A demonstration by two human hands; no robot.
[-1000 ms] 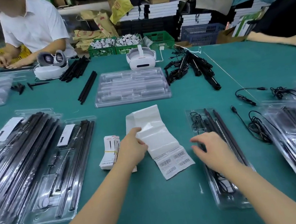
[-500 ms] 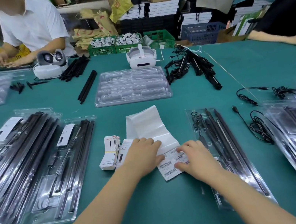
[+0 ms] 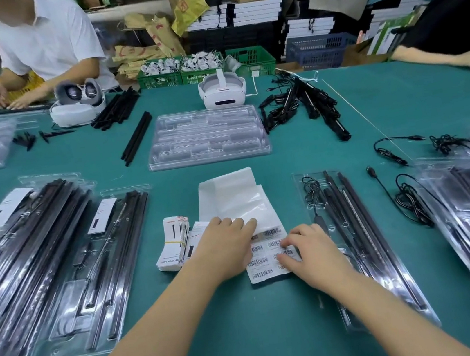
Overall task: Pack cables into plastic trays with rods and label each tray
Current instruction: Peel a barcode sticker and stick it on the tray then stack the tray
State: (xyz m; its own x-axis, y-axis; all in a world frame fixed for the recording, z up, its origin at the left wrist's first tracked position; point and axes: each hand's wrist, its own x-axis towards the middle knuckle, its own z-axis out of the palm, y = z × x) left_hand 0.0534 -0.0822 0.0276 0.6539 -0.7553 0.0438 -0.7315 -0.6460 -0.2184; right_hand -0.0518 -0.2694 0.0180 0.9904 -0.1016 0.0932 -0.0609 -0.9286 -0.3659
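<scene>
Our right hand (image 3: 312, 253) picks at a barcode sticker on the label sheet (image 3: 264, 252), fingertips curled on it; whether it's lifted yet we can't tell. Left hand (image 3: 225, 246) presses the sheet flat w/ straight fingers. So labelling is the step in hand, we judge. Next: peel one sticker clean, carry it to the packed tray (image 3: 358, 238) at 3 o'clock, holding rods & cable. Tag bundle (image 3: 173, 245) at 9 o'clock, finished trays (image 3: 57, 265) beyond. Green table (image 3: 252, 343); empty-tray stack (image 3: 206, 136) & VR headset (image 3: 222, 91) at 12. Boxes, crates behind.
</scene>
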